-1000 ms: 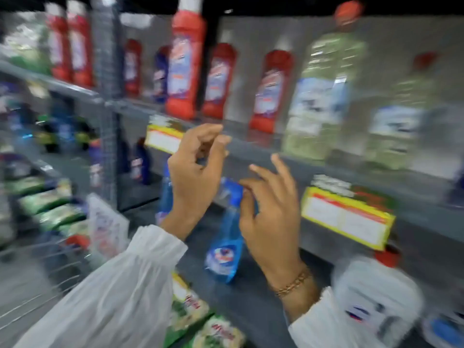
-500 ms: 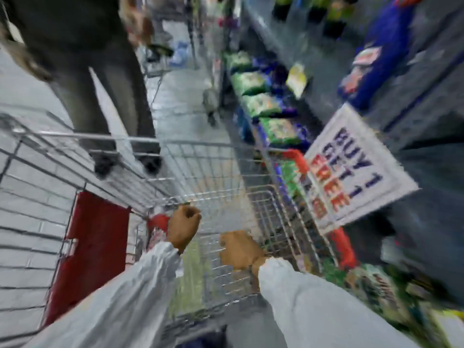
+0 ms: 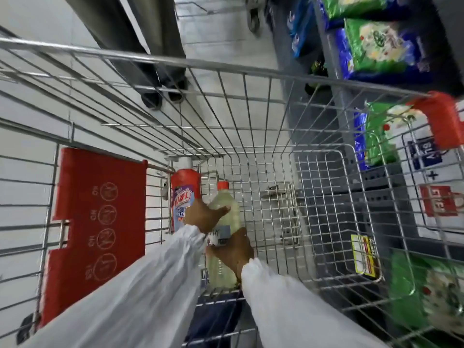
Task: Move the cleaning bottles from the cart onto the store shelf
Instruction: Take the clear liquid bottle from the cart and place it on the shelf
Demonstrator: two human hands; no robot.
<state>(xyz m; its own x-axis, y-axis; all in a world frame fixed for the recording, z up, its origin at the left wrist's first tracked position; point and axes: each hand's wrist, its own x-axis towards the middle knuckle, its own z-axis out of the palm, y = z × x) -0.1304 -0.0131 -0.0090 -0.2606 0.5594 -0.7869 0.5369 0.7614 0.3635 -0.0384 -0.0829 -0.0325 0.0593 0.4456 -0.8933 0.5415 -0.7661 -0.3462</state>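
I look down into a wire shopping cart [image 3: 251, 69]. Two bottles lie at its near left corner: a red Harpic bottle [image 3: 184, 192] with a white cap, and a pale yellow-green bottle [image 3: 229, 210] with a red cap right beside it. My left hand [image 3: 203, 218] wraps the yellow-green bottle's upper part, thumb across it and the back of the hand against the Harpic bottle. My right hand [image 3: 234, 252] grips the same bottle lower down from the right. White sleeves cover both arms and hide part of the bottle.
A red child-seat flap [image 3: 100, 217] hangs on the cart's left side. A person's legs [image 3: 158, 71] stand just beyond the cart's far rim. Store shelves with green packs [image 3: 376, 46] run along the right, with a red cart bumper [image 3: 444, 119] and a yellow price tag [image 3: 364, 254].
My view swung from the shelf down to the cart. Both hands dropped from shelf height into the cart and closed on the yellow-green bottle.
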